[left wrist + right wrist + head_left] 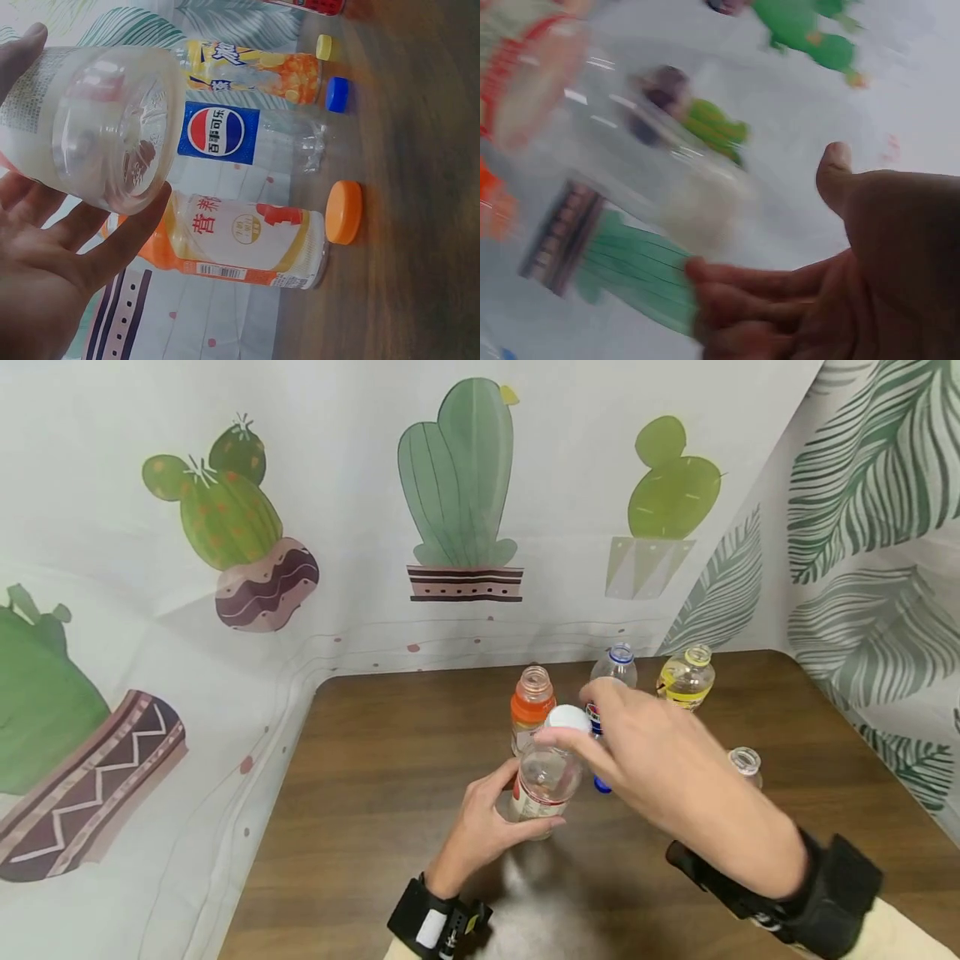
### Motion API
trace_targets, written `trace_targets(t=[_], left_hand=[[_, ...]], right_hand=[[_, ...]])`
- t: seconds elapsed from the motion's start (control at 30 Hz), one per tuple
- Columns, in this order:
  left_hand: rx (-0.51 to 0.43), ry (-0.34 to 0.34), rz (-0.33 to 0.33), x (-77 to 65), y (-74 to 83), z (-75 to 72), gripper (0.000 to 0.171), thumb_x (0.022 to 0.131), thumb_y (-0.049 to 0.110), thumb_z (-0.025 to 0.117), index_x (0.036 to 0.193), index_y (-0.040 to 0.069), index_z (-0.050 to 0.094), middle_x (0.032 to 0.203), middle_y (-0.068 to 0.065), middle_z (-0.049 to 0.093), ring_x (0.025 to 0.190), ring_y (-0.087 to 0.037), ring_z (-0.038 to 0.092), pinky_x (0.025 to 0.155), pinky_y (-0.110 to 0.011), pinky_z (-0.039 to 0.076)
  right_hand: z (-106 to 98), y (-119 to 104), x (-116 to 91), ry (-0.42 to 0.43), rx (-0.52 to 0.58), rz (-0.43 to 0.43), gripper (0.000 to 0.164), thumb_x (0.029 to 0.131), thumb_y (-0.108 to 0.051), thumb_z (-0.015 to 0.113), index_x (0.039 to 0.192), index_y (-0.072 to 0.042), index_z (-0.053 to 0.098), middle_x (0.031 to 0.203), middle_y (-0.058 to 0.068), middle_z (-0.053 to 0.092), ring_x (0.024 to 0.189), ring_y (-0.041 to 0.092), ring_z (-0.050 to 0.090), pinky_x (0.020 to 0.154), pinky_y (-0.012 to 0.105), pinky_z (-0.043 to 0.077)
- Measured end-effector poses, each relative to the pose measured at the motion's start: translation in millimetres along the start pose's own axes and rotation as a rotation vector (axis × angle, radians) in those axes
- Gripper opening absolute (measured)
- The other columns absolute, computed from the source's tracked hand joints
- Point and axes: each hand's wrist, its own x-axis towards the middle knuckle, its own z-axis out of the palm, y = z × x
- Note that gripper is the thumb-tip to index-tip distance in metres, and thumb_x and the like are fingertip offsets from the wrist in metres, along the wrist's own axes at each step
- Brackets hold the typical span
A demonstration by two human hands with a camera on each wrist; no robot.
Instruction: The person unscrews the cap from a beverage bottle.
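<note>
My left hand [480, 822] grips a clear plastic bottle [551, 772] around its labelled lower body. A white cap [568, 719] sits on the bottle's mouth. Around that cap my right hand [645, 747] is held with thumb and fingers spread apart; in the right wrist view the thumb [836, 169] stands away from the blurred cap [705, 206], and the fingertips are close to it. From the left wrist view, the bottle's base [142, 135] appears raised off the table.
Behind stand an uncapped orange-topped bottle [532, 697], a Pepsi bottle [617, 667] and a yellow-labelled bottle [686, 677]. Another open bottle [746, 762] is partly behind the right forearm. An orange cap [344, 212], blue cap [337, 95] and yellow cap [324, 47] lie before their bottles.
</note>
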Motion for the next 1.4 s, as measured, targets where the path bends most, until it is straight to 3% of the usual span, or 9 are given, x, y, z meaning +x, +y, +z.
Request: trace_targets(t=[0.13, 0.27, 0.7, 0.97, 1.07, 1.2, 1.27, 1.4], left_hand=[[0.000, -0.024, -0.010, -1.2, -1.3, 2.2, 0.064, 0.075, 0.042, 0.085, 0.132, 0.029, 0.057, 0.112, 0.010, 0.069, 0.097, -0.006, 0.066, 0.083, -0.027, 0.055], [0.009, -0.022, -0.018, -2.0, -2.6, 3.4, 0.064, 0.075, 0.043, 0.085, 0.131, 0.029, 0.057, 0.111, 0.010, 0.070, 0.095, -0.005, 0.066, 0.081, -0.027, 0.055], [0.006, -0.031, -0.004, -2.8, -2.2, 2.7, 0.065, 0.075, 0.043, 0.086, 0.131, 0.027, 0.058, 0.109, 0.008, 0.070, 0.094, -0.005, 0.065, 0.081, -0.026, 0.055], [0.006, -0.053, -0.030, -4.4, -5.3, 2.1, 0.066, 0.075, 0.044, 0.086, 0.132, 0.031, 0.056, 0.115, 0.013, 0.068, 0.099, -0.005, 0.064, 0.083, -0.026, 0.055], [0.012, -0.059, -0.034, -4.2, -7.3, 2.3, 0.066, 0.075, 0.044, 0.085, 0.132, 0.032, 0.056, 0.115, 0.013, 0.068, 0.099, -0.005, 0.064, 0.083, -0.026, 0.054], [0.026, -0.036, -0.026, -2.0, -9.5, 2.4, 0.065, 0.074, 0.045, 0.086, 0.131, 0.030, 0.057, 0.111, 0.011, 0.069, 0.096, -0.005, 0.065, 0.081, -0.026, 0.054], [0.027, -0.023, -0.029, -0.3, -9.7, 1.9, 0.065, 0.074, 0.044, 0.086, 0.130, 0.030, 0.057, 0.110, 0.011, 0.070, 0.096, -0.004, 0.065, 0.081, -0.026, 0.054], [0.038, 0.002, -0.017, 2.1, -9.4, 0.1, 0.065, 0.073, 0.043, 0.087, 0.129, 0.029, 0.058, 0.109, 0.009, 0.070, 0.096, -0.005, 0.065, 0.082, -0.026, 0.054]], right_hand=[[22.5, 2.7, -1.0, 0.045, -0.008, -0.044, 0.039, 0.094, -0.045, 0.064, 0.083, -0.011, 0.050, 0.070, -0.003, 0.044, 0.056, 0.009, 0.042, 0.050, 0.024, 0.038], [31.3, 7.1, 0.5, 0.074, -0.003, -0.069, 0.035, 0.095, -0.037, 0.066, 0.084, -0.009, 0.048, 0.069, -0.003, 0.043, 0.056, 0.010, 0.041, 0.048, 0.023, 0.036], [18.6, 13.4, 3.2, -0.049, -0.015, -0.197, 0.028, 0.094, -0.038, 0.067, 0.097, -0.014, 0.053, 0.080, -0.003, 0.046, 0.066, 0.010, 0.043, 0.053, 0.023, 0.040], [15.5, 18.6, 0.7, -0.126, -0.027, -0.312, 0.022, 0.093, -0.022, 0.070, 0.108, -0.014, 0.056, 0.086, -0.003, 0.039, 0.077, 0.012, 0.041, 0.062, 0.022, 0.042], [14.1, 19.4, 0.3, -0.155, -0.030, -0.282, 0.028, 0.094, -0.027, 0.068, 0.117, -0.015, 0.057, 0.089, -0.002, 0.044, 0.078, 0.012, 0.044, 0.063, 0.023, 0.045], [5.2, 16.7, 3.8, -0.167, -0.034, -0.125, 0.056, 0.098, -0.047, 0.057, 0.138, -0.009, 0.048, 0.109, 0.008, 0.059, 0.091, 0.021, 0.060, 0.074, 0.037, 0.055], [-0.7, 14.0, 6.8, -0.131, -0.030, -0.046, 0.060, 0.098, -0.052, 0.054, 0.136, -0.006, 0.050, 0.112, 0.012, 0.063, 0.091, 0.025, 0.064, 0.076, 0.043, 0.055], [-4.3, 8.6, 11.0, -0.068, -0.024, 0.010, 0.046, 0.098, -0.052, 0.054, 0.101, -0.007, 0.061, 0.084, 0.002, 0.062, 0.067, 0.018, 0.058, 0.061, 0.035, 0.051]])
